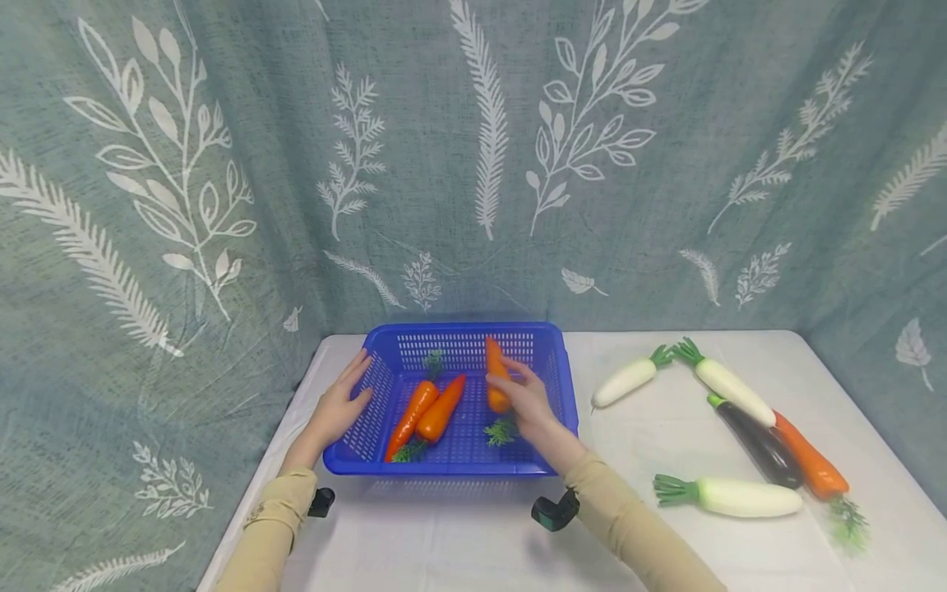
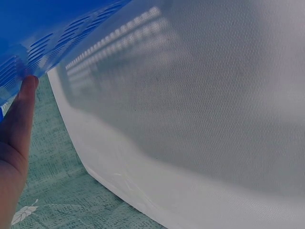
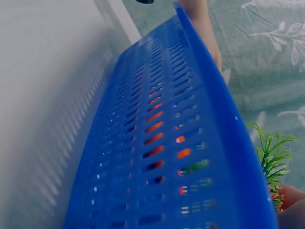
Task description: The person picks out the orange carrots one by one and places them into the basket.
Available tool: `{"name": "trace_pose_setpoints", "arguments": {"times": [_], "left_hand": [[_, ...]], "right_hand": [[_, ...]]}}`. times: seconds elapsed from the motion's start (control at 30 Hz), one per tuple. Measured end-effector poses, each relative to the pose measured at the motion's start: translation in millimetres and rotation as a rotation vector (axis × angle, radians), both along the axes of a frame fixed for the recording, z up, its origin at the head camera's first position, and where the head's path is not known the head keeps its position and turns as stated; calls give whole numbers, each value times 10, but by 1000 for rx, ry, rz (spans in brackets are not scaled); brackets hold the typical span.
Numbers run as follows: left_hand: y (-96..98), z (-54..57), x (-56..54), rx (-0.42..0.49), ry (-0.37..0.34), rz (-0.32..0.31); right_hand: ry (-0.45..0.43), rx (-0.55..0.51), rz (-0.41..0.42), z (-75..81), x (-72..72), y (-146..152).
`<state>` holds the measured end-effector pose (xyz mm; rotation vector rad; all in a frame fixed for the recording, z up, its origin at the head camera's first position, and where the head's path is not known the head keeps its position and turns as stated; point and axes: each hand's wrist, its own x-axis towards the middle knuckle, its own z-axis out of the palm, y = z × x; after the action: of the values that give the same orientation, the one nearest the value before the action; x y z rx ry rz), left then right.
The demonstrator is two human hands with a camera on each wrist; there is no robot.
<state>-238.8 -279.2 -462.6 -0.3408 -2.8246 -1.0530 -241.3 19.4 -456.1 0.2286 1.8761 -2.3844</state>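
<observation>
Nearest us at right, a radish (image 1: 750, 498) lies on the table (image 1: 444, 543), well apart from the basket (image 1: 451, 469). The left hand (image 1: 336, 413), fingers extended and grasping nothing, touches the basket's left rim, we judge to steady it. Inside, two carrots (image 1: 412, 419) lie side by side; the right hand (image 1: 530, 404) grasps a third carrot (image 1: 499, 400) about its thicker part, likely for a surer hold. Farther along the right, we see an eggplant (image 1: 758, 444), a loose carrot (image 1: 812, 456) and two more radishes (image 1: 625, 382), before a leaf-print curtain (image 1: 444, 197).
</observation>
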Motion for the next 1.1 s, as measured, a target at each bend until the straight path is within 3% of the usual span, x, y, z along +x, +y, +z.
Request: {"name": "trace_pose_setpoints", "arguments": {"times": [0.23, 0.37, 0.47, 0.63, 0.7, 0.77, 0.9, 0.97, 1.03, 1.1], "left_hand": [[-4, -15, -6, 8, -4, 2], [-2, -28, -11, 11, -2, -1], [-3, -31, -13, 8, -2, 0], [2, -25, -13, 9, 1, 3], [5, -23, -12, 10, -1, 5], [8, -17, -7, 10, -2, 3], [6, -25, -12, 6, 1, -2], [2, -33, -18, 3, -4, -1], [-5, -43, -28, 1, -8, 1], [-13, -51, -39, 1, -11, 2]], "right_hand": [[-71, 1, 22, 50, 68, -84], [-119, 3, 21, -8, 44, -137], [-91, -5, 29, -203, -71, -156], [-60, -32, 84, -1054, -604, -202], [-90, -16, 94, -1269, -733, -232], [-106, 7, 83, -1170, -660, -256], [-161, 87, 50, -476, -220, -308], [-192, 126, 32, -300, -117, -326], [-203, 122, 39, -657, -353, -342], [-193, 92, 59, -1316, -761, -352]]}}
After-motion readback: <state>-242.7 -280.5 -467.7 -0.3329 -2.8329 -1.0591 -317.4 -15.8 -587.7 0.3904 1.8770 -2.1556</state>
